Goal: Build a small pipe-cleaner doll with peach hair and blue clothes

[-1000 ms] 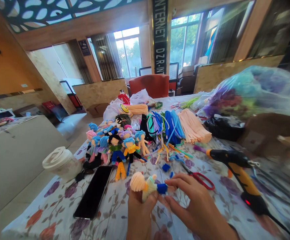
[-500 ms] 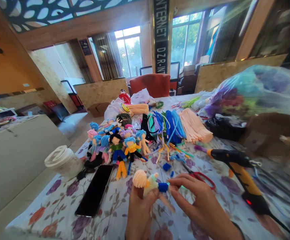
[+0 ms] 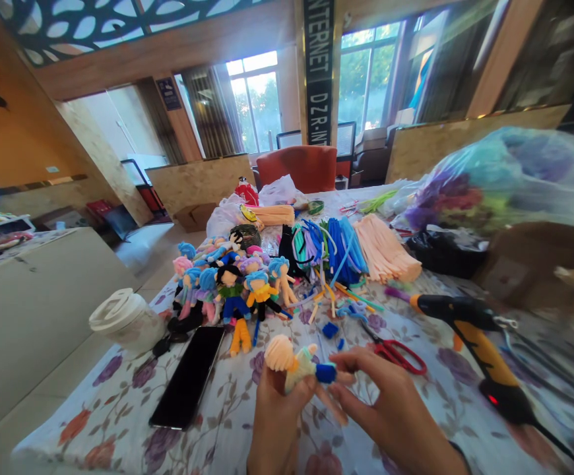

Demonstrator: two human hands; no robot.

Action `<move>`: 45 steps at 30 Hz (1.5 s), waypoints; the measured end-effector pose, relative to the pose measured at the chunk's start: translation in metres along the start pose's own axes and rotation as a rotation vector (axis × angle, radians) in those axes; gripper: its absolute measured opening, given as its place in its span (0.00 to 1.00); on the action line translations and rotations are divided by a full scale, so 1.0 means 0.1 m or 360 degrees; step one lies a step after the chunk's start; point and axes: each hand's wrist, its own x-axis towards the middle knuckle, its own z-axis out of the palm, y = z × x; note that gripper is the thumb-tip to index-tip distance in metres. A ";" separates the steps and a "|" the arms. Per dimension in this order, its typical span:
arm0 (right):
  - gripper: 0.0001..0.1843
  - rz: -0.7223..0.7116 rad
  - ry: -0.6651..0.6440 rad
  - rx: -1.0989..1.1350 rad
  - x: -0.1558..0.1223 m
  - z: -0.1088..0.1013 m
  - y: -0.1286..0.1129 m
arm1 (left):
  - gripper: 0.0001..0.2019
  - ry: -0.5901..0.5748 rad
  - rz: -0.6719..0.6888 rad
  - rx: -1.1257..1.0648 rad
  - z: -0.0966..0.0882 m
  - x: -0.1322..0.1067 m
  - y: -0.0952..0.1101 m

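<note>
My left hand (image 3: 283,409) is closed around a small pipe-cleaner doll (image 3: 299,373), its thumb pressed over the pale green body. The doll lies sideways with a cream, bare head to the left. A blue band (image 3: 325,373) wraps one of its legs; the other bare peach leg slants down toward the tablecloth. Bent around the end of the blue-banded leg are the thumb and index finger of my right hand (image 3: 390,399), close against the blue band; the exact contact is partly hidden. Red-handled scissors (image 3: 400,355) lie just behind my right hand.
A black phone (image 3: 188,377) and lidded white cup (image 3: 126,320) sit left. Finished dolls (image 3: 230,280) are heaped behind, beside bundles of blue (image 3: 341,254) and peach pipe cleaners (image 3: 386,251). A corded glue gun (image 3: 479,349) with a red light stands right. Blue scraps (image 3: 330,330) lie ahead.
The doll has shifted slightly to the right in my left hand. My right fingers have moved a little, now around the leg end with the thumb lower and more of the leg showing.
</note>
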 end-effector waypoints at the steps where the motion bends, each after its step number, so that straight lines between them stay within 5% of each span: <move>1: 0.11 0.0148 -0.0083 0.0110 -0.01 -0.02 0.01 | 0.29 0.0016 -0.0019 -0.0024 0.00 0.00 0.02; 5: 0.18 0.0567 -0.0299 0.0616 -0.02 -0.05 0.08 | 0.32 -0.0079 -0.0092 -0.0058 -0.01 -0.01 0.05; 11: 0.17 0.0619 -0.0044 0.0749 -0.12 0.04 0.13 | 0.28 -0.0070 0.0047 0.0000 -0.09 0.09 -0.09; 16: 0.01 -0.0228 0.0355 0.0108 -0.16 0.02 0.10 | 0.22 -0.0066 0.0058 0.0092 -0.25 0.23 -0.22; 19: 0.10 -0.0732 0.0424 -0.0217 -0.14 0.00 0.09 | 0.20 -0.0181 -0.0071 0.0083 -0.25 0.17 -0.28; 23: 0.15 -0.0916 0.0312 -0.0390 -0.17 -0.02 0.06 | 0.18 -0.0253 -0.0206 -0.0071 -0.17 -0.04 -0.26; 32: 0.17 -0.0958 0.0274 -0.0429 -0.25 -0.07 0.07 | 0.12 -0.0222 -0.0404 -0.0265 -0.12 -0.29 -0.12; 39: 0.13 -0.0336 0.0251 -0.0137 -0.22 -0.08 -0.09 | 0.12 -0.0196 -0.0416 -0.0406 -0.11 -0.19 -0.09; 45: 0.06 -0.0318 0.0149 -0.0112 -0.12 -0.01 -0.15 | 0.13 -0.0390 -0.0431 -0.0457 -0.15 -0.17 -0.15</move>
